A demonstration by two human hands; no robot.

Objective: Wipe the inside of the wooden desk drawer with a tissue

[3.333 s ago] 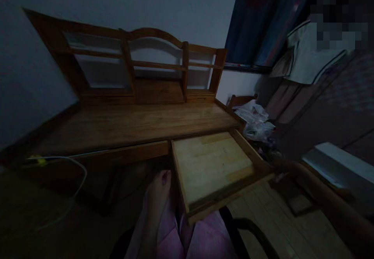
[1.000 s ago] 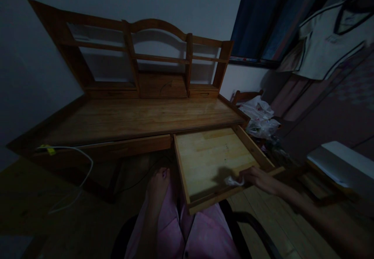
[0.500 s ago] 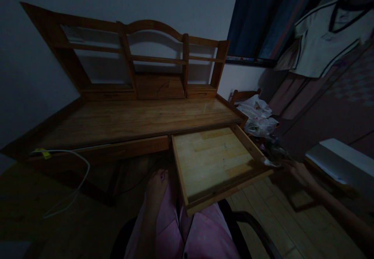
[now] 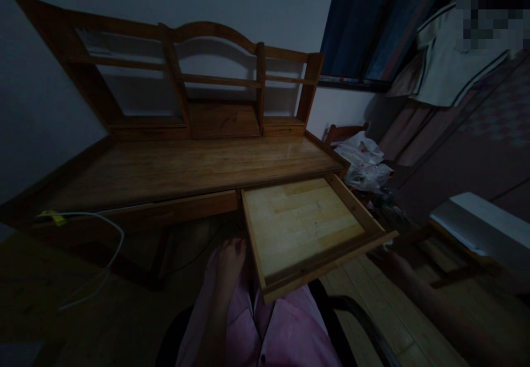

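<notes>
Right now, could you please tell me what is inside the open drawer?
The drawer shows only its bare pale wood bottom with tiny dark specks. The strip behind its front wall is shadowed and unseen.

The shelf unit (image 4: 207, 88) stands along the far edge of the desk top (image 4: 186, 168). The drawer (image 4: 302, 226) projects nearward from under the desk's right half. A cable (image 4: 108, 233) hangs off the near left edge. Bags (image 4: 364, 163) lie right of the desk. The left hand (image 4: 229, 262) rests on the lap (image 4: 281, 334), just left of the drawer. The right hand (image 4: 391, 265) is just right of the drawer's near corner.
</notes>
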